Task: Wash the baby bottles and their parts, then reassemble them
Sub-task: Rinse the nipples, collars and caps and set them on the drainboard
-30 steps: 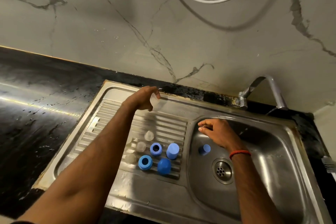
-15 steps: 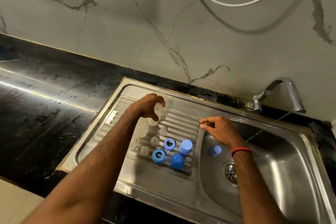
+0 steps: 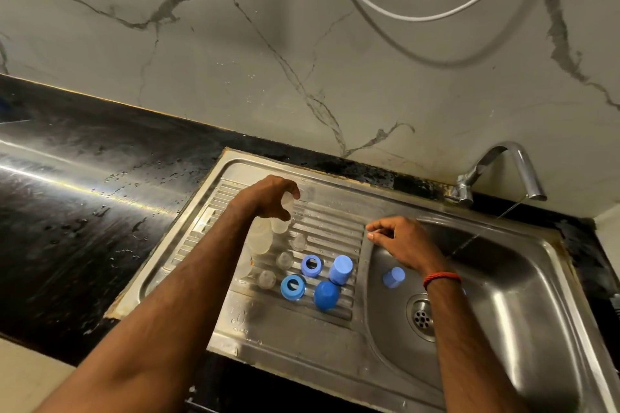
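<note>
Fingers of the left hand are curling round a clear bottle, gripping it near its upper end over the ribbed drainboard; whether its base is touching the steel cannot be told. Just beneath these fingers, beside the wrist, a second clear bottle is sitting on the ribs. Nearer the person, three clear nipples are lying in a slanting row, and to their right two blue rings and two blue caps are standing close together. The right hand is keeping its fingers loosely bent, tips resting on the ridge between drainboard and basin. Just below that hand's palm, a third blue cap is lying inside the basin, near the drain. Behind the knuckles, the tap is letting a thin stream fall into the basin. A red thread is circling the right wrist.
</note>
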`<state>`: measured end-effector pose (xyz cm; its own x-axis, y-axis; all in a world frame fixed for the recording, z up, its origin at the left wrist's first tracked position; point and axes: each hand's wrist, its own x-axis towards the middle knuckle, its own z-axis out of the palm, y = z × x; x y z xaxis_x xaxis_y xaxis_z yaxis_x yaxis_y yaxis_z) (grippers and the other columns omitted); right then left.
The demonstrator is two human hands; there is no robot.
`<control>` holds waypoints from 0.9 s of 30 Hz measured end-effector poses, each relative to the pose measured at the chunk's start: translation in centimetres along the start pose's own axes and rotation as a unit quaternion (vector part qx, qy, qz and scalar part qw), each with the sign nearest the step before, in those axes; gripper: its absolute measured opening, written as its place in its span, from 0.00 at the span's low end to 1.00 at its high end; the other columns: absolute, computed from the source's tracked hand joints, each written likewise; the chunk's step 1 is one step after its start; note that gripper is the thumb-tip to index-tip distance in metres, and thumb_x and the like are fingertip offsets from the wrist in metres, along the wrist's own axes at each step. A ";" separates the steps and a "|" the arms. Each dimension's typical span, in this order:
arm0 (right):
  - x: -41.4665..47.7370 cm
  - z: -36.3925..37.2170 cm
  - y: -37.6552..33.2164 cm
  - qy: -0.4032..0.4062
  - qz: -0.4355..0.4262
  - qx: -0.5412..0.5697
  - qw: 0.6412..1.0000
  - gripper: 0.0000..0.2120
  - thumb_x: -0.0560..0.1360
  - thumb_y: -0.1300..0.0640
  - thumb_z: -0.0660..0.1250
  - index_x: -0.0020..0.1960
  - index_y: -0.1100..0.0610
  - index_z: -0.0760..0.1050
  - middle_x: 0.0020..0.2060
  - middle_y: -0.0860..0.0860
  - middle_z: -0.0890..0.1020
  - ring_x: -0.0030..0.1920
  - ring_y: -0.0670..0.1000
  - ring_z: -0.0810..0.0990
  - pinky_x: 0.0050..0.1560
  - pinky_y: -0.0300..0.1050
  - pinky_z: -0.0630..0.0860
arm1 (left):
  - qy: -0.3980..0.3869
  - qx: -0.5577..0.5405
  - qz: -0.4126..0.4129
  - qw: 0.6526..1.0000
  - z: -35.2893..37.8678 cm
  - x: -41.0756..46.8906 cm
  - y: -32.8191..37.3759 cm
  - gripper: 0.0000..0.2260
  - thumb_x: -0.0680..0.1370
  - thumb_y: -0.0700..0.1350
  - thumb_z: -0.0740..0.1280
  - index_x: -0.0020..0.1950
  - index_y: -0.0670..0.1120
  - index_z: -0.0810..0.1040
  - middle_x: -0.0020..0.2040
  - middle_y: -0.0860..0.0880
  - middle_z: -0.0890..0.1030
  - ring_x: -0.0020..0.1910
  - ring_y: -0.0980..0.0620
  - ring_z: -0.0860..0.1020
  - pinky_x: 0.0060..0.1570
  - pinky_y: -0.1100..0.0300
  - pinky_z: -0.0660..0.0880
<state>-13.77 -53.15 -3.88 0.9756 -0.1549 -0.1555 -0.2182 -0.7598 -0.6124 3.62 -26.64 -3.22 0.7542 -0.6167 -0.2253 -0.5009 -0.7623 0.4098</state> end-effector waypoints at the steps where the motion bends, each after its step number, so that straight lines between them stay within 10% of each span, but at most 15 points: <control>1: 0.0 0.0 0.1 0.000 0.001 0.001 1.000 0.11 0.77 0.55 0.70 0.59 0.54 0.81 0.53 0.50 0.84 0.50 0.45 0.79 0.45 0.26 0.68 | 0.006 0.007 0.002 1.000 0.0 0.0 0.0 0.23 0.73 0.41 0.77 0.67 0.49 0.77 0.66 0.46 0.78 0.62 0.46 0.78 0.60 0.55 0.76; 27: 0.5 0.0 1.2 -0.007 0.006 0.006 1.000 0.11 0.78 0.55 0.69 0.59 0.54 0.81 0.53 0.49 0.83 0.51 0.44 0.78 0.45 0.26 0.68 | -0.055 0.005 -0.009 0.998 -0.6 0.6 -0.2 0.26 0.73 0.53 0.77 0.69 0.50 0.76 0.67 0.47 0.78 0.64 0.47 0.77 0.62 0.53 0.76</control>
<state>-13.51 -54.16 -4.70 0.9726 -0.1549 -0.1732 -0.2298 -0.7503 -0.6199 4.49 -26.71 -2.92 0.7128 -0.6199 -0.3279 -0.4920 -0.7753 0.3962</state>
